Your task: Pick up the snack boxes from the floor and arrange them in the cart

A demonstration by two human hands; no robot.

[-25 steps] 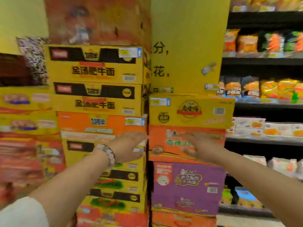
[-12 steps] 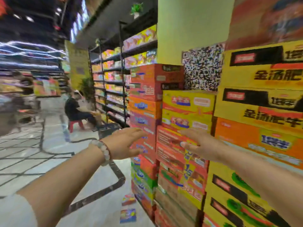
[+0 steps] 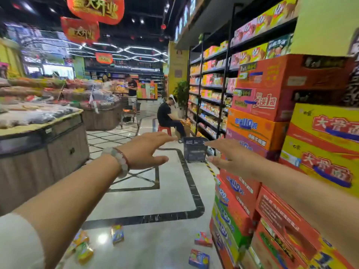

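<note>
Since the earlier frame the view has swung left, away from the wall of stacked cartons (image 3: 318, 144) and toward the open aisle, and more of the floor (image 3: 155, 202) shows. Both hands are held out in front at about the same height as before. The left hand (image 3: 143, 150) has straight, spread fingers and holds nothing. The right hand (image 3: 231, 160) is flat too, palm down, and empty.

Snack boxes lie far below the hands on the floor. One yellow box (image 3: 117, 233) stands up on its edge under the left arm, with yellow packs (image 3: 82, 247) near it. A red box (image 3: 203, 238) and a blue box (image 3: 199, 259) lie flat nearer the right arm, close to the cartons. A dark basket (image 3: 194, 149) sits further down the aisle, between the two hands in the view. It may be the cart, but that is not sure. Both hands would need to go down a long way first.
</note>
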